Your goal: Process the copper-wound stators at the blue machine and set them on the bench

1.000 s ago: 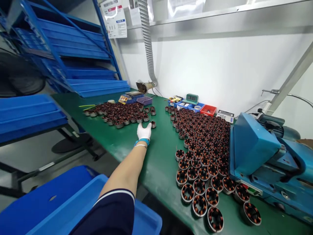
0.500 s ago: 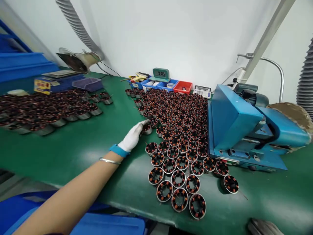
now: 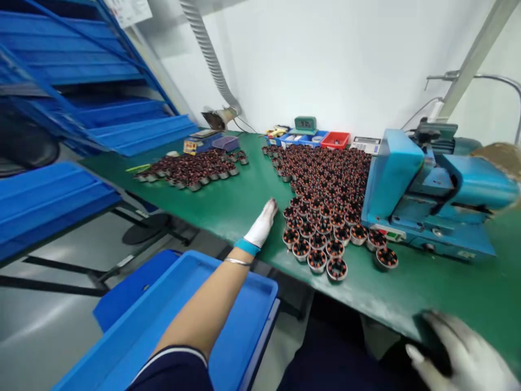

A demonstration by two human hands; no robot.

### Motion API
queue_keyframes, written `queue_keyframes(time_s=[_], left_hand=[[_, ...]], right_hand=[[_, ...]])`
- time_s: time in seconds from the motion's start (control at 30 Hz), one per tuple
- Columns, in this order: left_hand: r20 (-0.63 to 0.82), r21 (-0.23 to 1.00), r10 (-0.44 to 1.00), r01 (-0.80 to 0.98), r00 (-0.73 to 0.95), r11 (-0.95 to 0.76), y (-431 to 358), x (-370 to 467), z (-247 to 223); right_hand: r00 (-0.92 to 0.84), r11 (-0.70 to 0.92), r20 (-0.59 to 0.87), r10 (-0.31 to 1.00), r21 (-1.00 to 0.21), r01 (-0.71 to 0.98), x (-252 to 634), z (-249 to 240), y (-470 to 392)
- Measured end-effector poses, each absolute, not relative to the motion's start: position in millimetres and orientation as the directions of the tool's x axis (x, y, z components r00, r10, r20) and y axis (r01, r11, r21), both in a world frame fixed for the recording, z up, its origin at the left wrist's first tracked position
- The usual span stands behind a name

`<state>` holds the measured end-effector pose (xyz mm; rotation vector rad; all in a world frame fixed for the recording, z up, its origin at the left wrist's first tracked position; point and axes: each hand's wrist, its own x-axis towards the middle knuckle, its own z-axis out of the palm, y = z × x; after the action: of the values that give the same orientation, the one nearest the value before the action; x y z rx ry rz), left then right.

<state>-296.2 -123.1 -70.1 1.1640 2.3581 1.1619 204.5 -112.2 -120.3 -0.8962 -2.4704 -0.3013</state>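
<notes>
- Head view: we see wound rings [image 3: 325, 190] massed at three o'clock on the green surface [image 3: 228, 206], bores facing up, axes upright.
- Our left hand [image 3: 262, 225] points to one o'clock just beside them, fingers straight, together, empty.
- Our blurred right hand [image 3: 464, 347], at four o'clock, has fingers apart from the thumb; we cannot tell whether they hold anything.

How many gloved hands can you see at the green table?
2: the left hand is over the green table, left of the larger cluster of wound rings; the right hand, blurred, is at the picture's lower right, by the table's front edge. No others show.
</notes>
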Motion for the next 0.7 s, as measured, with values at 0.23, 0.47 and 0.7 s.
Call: queue_keyframes(time_s=[0.23,0.47,0.7], left_hand=[[0.083,0.453,0.747,0.692,-0.660,0.562,-195,-284,-83],[0.183,0.201,0.785,0.804,-0.592,0.559,-196,-275,-86],[0.234,0.190,0.811,0.844,-0.536,0.502,-193,-281,-90]], right_hand=[[-0.287,0.327,0.519,0.805,0.016,0.945,248,-79,-116],[-0.266,0.319,0.560,0.785,0.003,0.948,248,-89,-118],[-0.246,0.297,0.545,0.802,-0.006,0.955,251,-88,-120]])
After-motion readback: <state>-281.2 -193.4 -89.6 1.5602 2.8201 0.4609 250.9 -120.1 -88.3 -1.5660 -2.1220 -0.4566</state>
